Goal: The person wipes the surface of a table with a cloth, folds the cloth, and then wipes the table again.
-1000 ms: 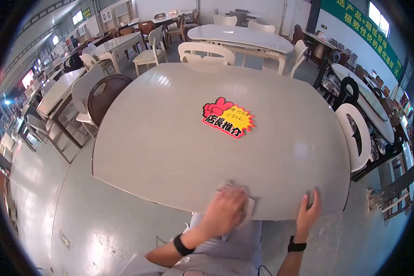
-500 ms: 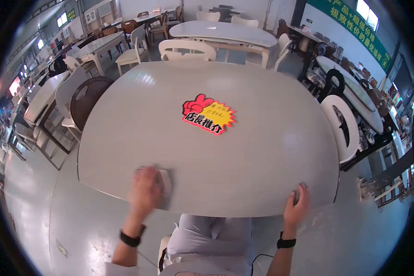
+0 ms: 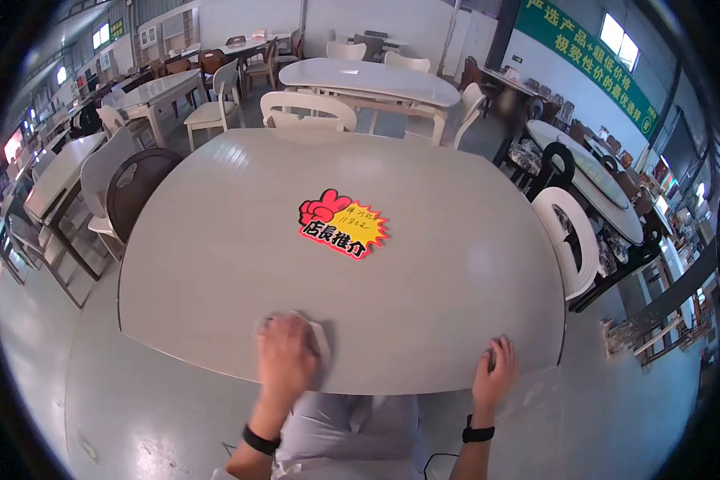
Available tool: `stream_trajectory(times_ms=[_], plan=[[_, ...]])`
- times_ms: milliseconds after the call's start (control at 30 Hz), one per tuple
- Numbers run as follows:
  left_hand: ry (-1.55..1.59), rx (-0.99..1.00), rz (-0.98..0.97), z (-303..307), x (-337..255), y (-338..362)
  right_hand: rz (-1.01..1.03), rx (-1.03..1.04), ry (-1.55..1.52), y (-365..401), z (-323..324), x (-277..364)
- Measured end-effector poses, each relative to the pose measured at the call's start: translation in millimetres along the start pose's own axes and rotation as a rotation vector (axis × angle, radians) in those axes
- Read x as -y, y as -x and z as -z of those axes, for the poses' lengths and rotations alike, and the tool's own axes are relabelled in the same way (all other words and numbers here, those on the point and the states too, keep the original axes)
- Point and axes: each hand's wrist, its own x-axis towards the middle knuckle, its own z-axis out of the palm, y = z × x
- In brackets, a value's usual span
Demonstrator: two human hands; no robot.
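My left hand (image 3: 286,356) is closed over a folded white cloth (image 3: 322,342), pressing it on the light grey tabletop (image 3: 240,232) near the front edge. Only the cloth's right side and a sliver at its upper left show; the hand covers the rest. Slight blur softens the fingers. Toward the table's front right, my right hand (image 3: 496,374) rests on the surface by the edge, thumb apart from the fingers, with a dark shadow between them and no object visible. A red, yellow and black sign (image 3: 344,224) with handwriting lies beyond both hands.
A white chair (image 3: 572,240) stands close to the table's right side, a brown-backed chair (image 3: 140,192) to its left. Another white chair (image 3: 308,108) is at the far edge. Behind are a white table (image 3: 368,78) and more furniture.
My left hand has slid right along the tabletop with the cloth. The whole view has shifted, with the table lower and further left. My right hand stays at the front right edge.
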Motion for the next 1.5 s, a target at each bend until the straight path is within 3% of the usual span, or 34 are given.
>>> stream_trajectory(times_ms=[100, 200, 433, 600, 700, 767, 833, 967, 1067, 1200, 1333, 1433, 1500], plan=[[0.242, 0.059, -0.271, -23.1, -73.3, 11.4, 0.003, -0.008, -0.013, 0.7, -1.0, -1.4], [0.242, 0.05, -0.383, -42.3, -119.5, 16.8, 0.042, -0.084, 0.014, -0.5, -2.5, -1.4], [0.321, 0.041, -0.405, -39.6, -120.2, 10.6, 0.023, -0.098, -0.03, 2.2, -4.8, 2.1], [0.193, 0.021, -0.13, -1.0, -29.6, -15.3, 0.006, -0.087, -0.077, 4.8, -11.0, -6.9], [-0.137, -0.202, -0.022, 2.6, 76.7, -10.7, 0.005, -0.077, -0.107, 3.7, -11.0, -7.9], [-0.139, -0.17, 0.247, 30.0, 133.2, -4.1, 0.008, -0.081, -0.06, 4.4, -6.2, -2.0], [-0.313, -0.27, 0.354, 30.0, 208.9, 18.1, 0.024, -0.087, -0.026, 2.5, -5.0, 0.7], [-0.38, -0.212, 0.545, 40.9, 219.8, 28.8, 0.016, -0.07, -0.054, 2.9, -10.2, -8.6], [-0.384, -0.192, 0.444, 24.9, 185.9, 25.7, 0.003, -0.033, -0.057, 4.7, -9.6, -8.9], [-0.145, -0.158, 0.095, 1.1, 86.7, 15.9, -0.026, 0.013, -0.015, 1.7, 1.5, 0.7], [0.214, 0.096, -0.178, -6.7, -42.1, 0.7, -0.013, 0.014, 0.009, 1.5, 1.6, 2.1], [0.266, 0.089, -0.429, -33.5, -103.1, 9.8, -0.021, 0.024, 0.021, 0.9, 3.8, 3.0], [0.297, 0.064, -0.486, -44.2, -124.7, 7.6, -0.019, 0.022, -0.029, 0.7, 3.8, 2.6]])
